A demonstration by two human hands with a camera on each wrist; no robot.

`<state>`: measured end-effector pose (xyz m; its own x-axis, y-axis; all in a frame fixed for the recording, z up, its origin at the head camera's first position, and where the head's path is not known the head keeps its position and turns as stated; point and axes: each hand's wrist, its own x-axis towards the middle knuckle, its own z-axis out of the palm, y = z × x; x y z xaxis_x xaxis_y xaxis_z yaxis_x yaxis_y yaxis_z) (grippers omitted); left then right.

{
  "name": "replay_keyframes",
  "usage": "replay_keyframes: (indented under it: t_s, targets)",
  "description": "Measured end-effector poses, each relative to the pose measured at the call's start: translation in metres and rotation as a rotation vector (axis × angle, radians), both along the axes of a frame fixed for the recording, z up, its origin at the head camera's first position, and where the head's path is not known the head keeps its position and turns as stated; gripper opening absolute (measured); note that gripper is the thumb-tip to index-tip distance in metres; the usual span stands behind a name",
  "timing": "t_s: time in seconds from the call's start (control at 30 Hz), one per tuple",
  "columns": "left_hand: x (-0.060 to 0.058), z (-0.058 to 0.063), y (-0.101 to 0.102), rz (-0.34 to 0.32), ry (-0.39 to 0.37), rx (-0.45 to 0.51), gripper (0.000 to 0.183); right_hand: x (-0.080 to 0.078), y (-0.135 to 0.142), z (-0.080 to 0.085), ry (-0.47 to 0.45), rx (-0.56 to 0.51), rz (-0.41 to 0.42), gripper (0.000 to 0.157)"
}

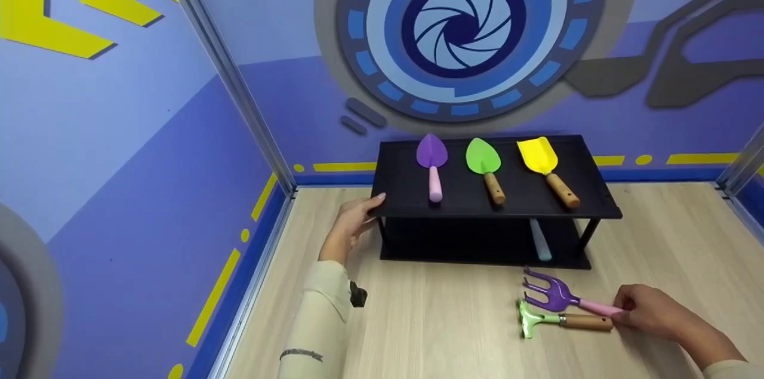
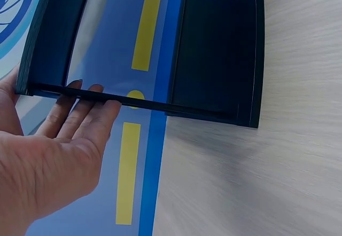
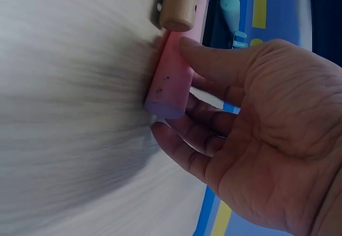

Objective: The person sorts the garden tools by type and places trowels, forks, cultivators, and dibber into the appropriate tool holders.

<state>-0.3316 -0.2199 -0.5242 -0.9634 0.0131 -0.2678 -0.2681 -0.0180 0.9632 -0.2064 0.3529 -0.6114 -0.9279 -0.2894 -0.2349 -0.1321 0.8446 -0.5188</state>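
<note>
My left hand point(image 1: 353, 221) holds the left end of a black two-tier shelf point(image 1: 399, 179), thumb on the top board and fingers below it; the left wrist view shows the fingers by a thin post point(image 2: 149, 104). At the right, my right hand point(image 1: 650, 310) pinches the pink handle point(image 3: 171, 81) of a purple hand fork point(image 1: 555, 294), its tines toward the shelf. Right beside the fork lies a small green rake point(image 1: 528, 319) with a wooden handle point(image 3: 179, 6). Both tools are on the table in front of the shelf.
On the top board lie a purple trowel point(image 1: 431, 152), a green trowel point(image 1: 482, 155) and a yellow scoop point(image 1: 540, 155), handles toward me. A light-blue handle point(image 1: 541, 242) sticks out from the lower tier. Painted walls point(image 1: 286, 86) stand behind and left of the wooden table point(image 1: 430, 319).
</note>
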Motion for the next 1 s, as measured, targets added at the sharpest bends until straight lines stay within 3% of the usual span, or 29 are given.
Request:
replay_keyframes:
  t_s: [0.27, 0.73, 1.0]
  targets:
    - [0.0006, 0.0005, 0.0, -0.004, 0.002, -0.011, 0.053, -0.0007, 0.0002, -0.0018, -0.031, 0.008, -0.015, 0.014]
    - [0.0014, -0.0005, -0.0008, 0.009, -0.007, 0.0, 0.05, -0.0013, 0.0022, -0.0063, 0.036, -0.003, 0.029, 0.013]
    - [0.002, -0.0004, -0.0001, 0.007, 0.0, 0.003, 0.048, -0.0049, 0.0035, 0.0004, -0.02, -0.01, 0.009, 0.007]
